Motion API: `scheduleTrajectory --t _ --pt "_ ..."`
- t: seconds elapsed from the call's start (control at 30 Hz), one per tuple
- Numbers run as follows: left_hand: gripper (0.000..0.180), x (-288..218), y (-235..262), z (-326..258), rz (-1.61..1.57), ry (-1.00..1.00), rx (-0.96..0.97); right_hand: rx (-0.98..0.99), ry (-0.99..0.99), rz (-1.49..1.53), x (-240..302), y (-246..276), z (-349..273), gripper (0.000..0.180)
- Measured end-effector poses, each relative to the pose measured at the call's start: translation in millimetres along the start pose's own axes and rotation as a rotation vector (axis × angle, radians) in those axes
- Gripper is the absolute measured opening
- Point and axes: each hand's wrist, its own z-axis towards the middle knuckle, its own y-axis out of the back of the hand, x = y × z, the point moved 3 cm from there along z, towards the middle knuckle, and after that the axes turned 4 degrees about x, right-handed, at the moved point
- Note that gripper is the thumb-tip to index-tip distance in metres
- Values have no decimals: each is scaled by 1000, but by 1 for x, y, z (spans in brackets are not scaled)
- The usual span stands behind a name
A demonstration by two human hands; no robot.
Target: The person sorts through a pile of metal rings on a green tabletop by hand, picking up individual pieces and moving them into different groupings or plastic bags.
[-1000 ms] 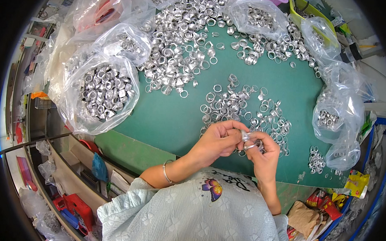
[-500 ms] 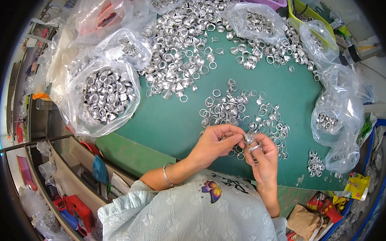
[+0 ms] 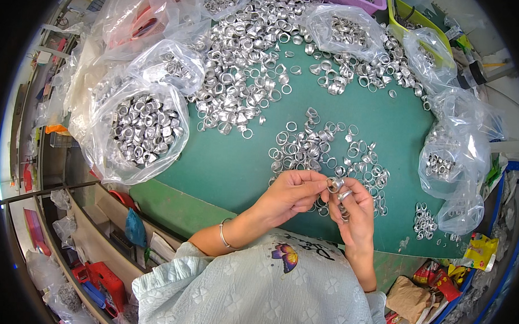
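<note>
left hand (image 3: 290,194): pinching silver ring (image 3: 332,184)
right hand (image 3: 356,214): gripping same ring, more rings held
desk (image 3: 231,167): green, loose ring pile (image 3: 322,153) lying beyond hands
left: open bag of rings (image 3: 140,129)

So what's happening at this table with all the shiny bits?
A person sits at a green work mat strewn with small silver metal rings. Both hands meet just above it: the left hand pinches one silver ring at its fingertips, and the right hand holds a few more. Clear plastic bags of rings lie around.
</note>
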Motion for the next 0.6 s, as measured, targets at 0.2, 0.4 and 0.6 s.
scheduleTrajectory --t 0.2,0.4,0.6 --pt "16 2 3 2 -96 39 8 -17 -7 23 -1 0 2 13" --pt "17 0 2 4 -89 2 36 -24 51 -84 1 -3 1 14" --pt "17 -7 2 7 -64 -49 22 -74 143 -80 8 -3 2 15"
